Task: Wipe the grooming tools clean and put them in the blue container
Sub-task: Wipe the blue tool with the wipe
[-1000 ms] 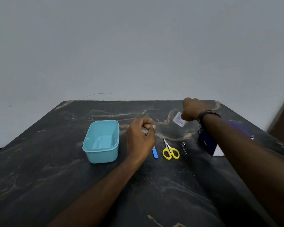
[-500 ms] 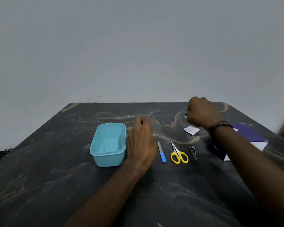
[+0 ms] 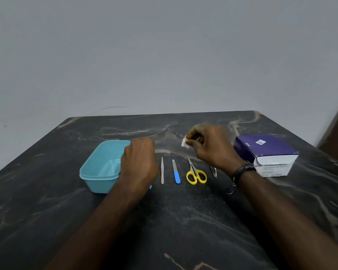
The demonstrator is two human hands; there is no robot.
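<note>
Grooming tools lie in a row on the dark marbled table (image 3: 47, 191), between the two hands and nearer the person than the right one: a slim pale metal tool (image 3: 162, 171) just right of the left hand (image 3: 140, 164), then a nail file with a blue handle (image 3: 176, 171), yellow-handled scissors (image 3: 195, 173), and a small metal nail clipper (image 3: 213, 172) beside the right wrist. A blue tip (image 3: 150, 186) peeks out from under the left hand; what it belongs to cannot be told. That hand hovers knuckles-up with its fingers hidden, so whether it grips anything is unclear. The blue container (image 3: 101, 168) sits just left of it, open-topped. The right hand (image 3: 211, 147) pinches a small white wipe (image 3: 185, 143) at its fingertips, raised above the table. A purple and white box (image 3: 265, 152) stands to the right of that hand; its label and print are too small to read.
</note>
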